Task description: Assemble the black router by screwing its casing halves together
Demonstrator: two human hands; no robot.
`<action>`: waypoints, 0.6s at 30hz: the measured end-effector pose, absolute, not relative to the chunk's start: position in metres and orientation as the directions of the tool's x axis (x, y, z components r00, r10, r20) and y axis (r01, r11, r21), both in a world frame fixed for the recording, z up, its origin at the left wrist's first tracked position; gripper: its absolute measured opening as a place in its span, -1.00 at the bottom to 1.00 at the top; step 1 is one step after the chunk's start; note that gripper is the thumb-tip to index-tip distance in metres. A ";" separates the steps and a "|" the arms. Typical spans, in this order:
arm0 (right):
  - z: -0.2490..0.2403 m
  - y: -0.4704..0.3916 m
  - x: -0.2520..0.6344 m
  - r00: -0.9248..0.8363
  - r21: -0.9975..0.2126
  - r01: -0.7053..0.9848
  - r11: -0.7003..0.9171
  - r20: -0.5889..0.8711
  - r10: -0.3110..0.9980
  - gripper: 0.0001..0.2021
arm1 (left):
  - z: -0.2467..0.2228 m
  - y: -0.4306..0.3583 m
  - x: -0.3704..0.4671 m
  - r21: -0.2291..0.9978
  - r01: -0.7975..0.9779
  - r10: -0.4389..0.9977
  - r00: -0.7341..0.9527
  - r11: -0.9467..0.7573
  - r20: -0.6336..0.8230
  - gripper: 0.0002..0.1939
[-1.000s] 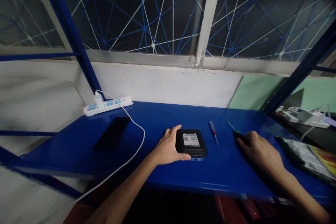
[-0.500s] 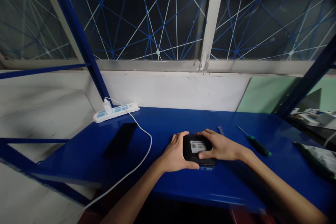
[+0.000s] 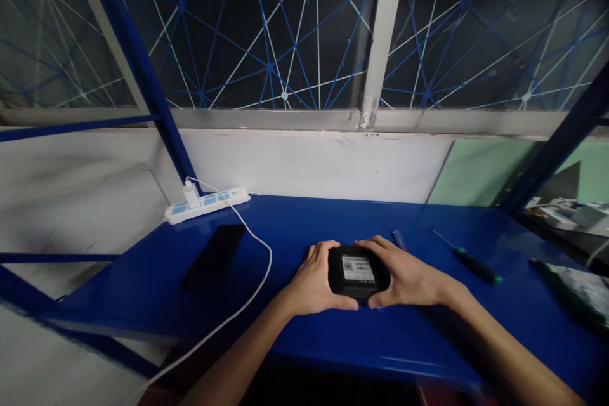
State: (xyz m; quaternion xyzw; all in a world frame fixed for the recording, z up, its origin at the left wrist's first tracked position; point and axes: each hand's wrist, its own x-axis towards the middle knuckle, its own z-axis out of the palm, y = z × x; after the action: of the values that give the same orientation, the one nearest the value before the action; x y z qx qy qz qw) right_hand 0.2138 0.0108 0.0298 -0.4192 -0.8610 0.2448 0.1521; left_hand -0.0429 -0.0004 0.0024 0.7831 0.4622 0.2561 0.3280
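Observation:
Between my hands is a small black box-shaped device [image 3: 337, 274] with rounded corners and a white printed label on its upper face. My left hand [image 3: 311, 282] is wrapped round its left side, thumb along the near edge and fingers at the far edge. My right hand [image 3: 404, 273] grips the right side the same way, its thumb at the near right corner. The device's underside is hidden, so I cannot tell whether it touches the table. A screwdriver [image 3: 478, 266] with a black and green handle lies to the right of my right hand.
The blue table [image 3: 295, 216] carries a flat black slab [image 3: 214, 257] at left. A white cable [image 3: 259, 288] curves past it from a white power strip [image 3: 209, 204]. Behind my right hand lies a slim tool [image 3: 398, 239]. A silvery bag [image 3: 578, 292] sits at far right.
My right thumb has moved from the label's face down to the device's near edge, leaving the label uncovered. My left hand keeps its hold.

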 end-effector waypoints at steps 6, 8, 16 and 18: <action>0.029 0.009 0.212 -0.591 -0.523 0.656 0.544 0.092 0.801 0.08 | 0.002 0.001 -0.043 0.735 0.564 0.886 0.452 -0.378 0.108 0.12; 0.030 0.009 0.212 -0.590 -0.525 0.653 0.545 0.099 0.802 0.08 | 0.004 0.001 -0.042 0.733 0.565 0.883 0.457 -0.379 0.105 0.13; 0.030 0.006 0.211 -0.589 -0.559 0.646 0.520 0.068 0.805 0.12 | 0.004 0.000 -0.041 0.729 0.582 0.893 0.442 -0.361 0.089 0.22; 0.029 0.006 0.212 -0.592 -0.562 0.645 0.518 0.061 0.804 0.13 | 0.002 0.000 -0.041 0.736 0.573 0.896 0.433 -0.360 0.101 0.23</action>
State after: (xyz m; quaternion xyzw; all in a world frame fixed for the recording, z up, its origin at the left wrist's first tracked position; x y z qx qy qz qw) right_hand 0.2117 0.0063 0.0287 -0.4229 -0.8566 0.2495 0.1589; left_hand -0.0411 -0.0001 0.0019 0.7845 0.4681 0.2538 0.3178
